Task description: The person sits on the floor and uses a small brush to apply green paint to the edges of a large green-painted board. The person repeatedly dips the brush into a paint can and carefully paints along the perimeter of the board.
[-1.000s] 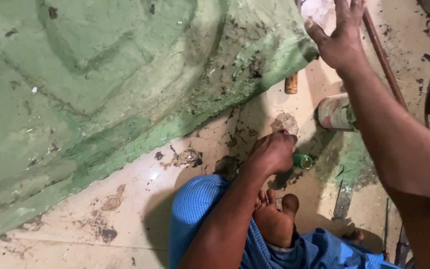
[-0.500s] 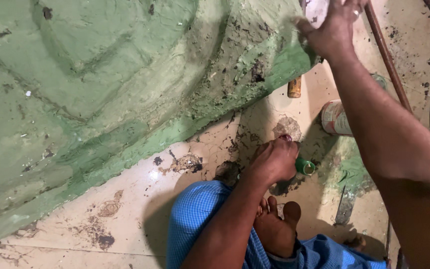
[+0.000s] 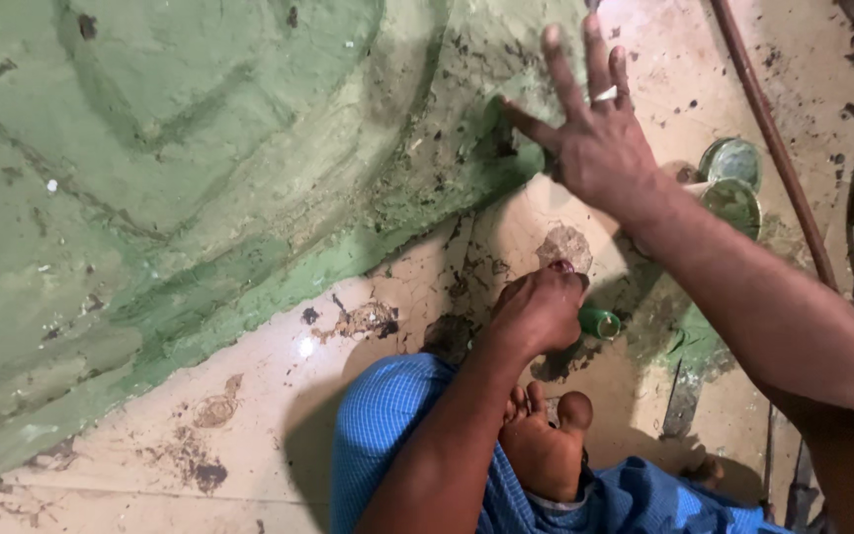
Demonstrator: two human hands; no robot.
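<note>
Right hand (image 3: 600, 148) dropped to green clay edge (image 3: 467, 168), fingers spread; left hand (image 3: 536, 311) fisted, contents unclear.

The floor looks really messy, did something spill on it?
Yes. Green paint is smeared on the pale floor around the two open tins and under the small green object beside the left hand. Dark crumbs and stains dot the floor along the edge of the big green surface.

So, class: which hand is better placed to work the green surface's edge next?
Right. The right hand is open, fingers spread, at the edge of the green surface; the left hand is closed, down on the floor beside the foot.
</note>
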